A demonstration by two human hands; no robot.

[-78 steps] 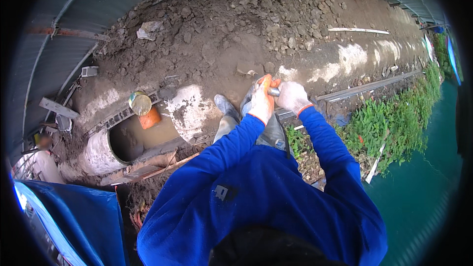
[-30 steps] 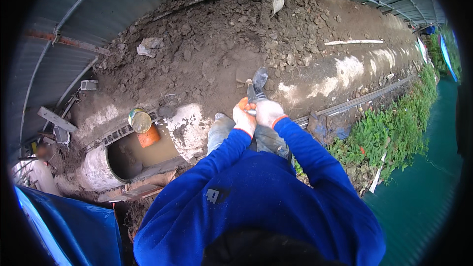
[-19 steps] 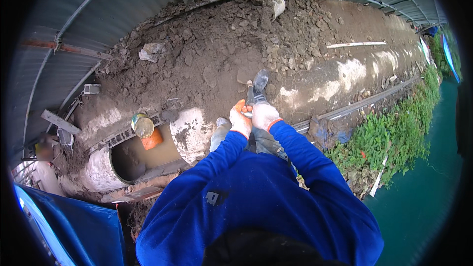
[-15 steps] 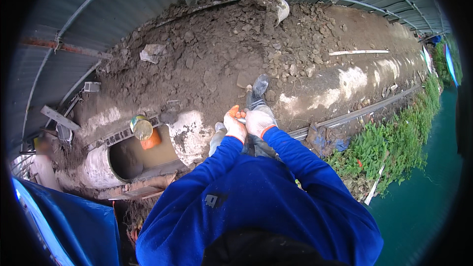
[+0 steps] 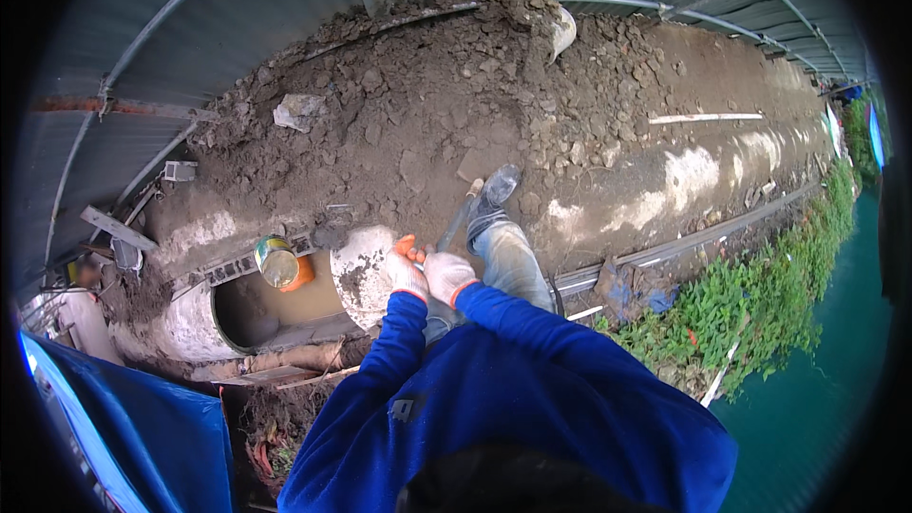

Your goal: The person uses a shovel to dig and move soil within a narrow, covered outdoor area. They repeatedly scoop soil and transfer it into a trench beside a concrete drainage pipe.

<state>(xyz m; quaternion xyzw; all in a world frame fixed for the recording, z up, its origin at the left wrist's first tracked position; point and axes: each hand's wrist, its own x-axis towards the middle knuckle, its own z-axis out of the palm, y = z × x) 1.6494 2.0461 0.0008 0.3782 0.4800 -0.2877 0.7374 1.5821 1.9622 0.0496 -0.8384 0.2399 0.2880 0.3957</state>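
Note:
My right hand, in a white glove with an orange cuff, is closed at the upper end of a greyish shaft of a long-handled tool. The shaft slants down beside my muddy boot, and its tan lower part meets the dirt; what kind of tool it is I cannot make out. Close by on the left is my left hand, in a matching glove with orange fingers. Its fingers are curled, and what lies inside them is hidden.
Left of me a white pipe has a cut opening holding muddy water, with a yellow-green bucket and an orange container at its edge. Another person is far left. Corrugated sheets fence the soil; green water lies right.
Both hands have moved left and slightly down in the picture. More of the tool's shaft and my right leg now shows. The view has shifted a little.

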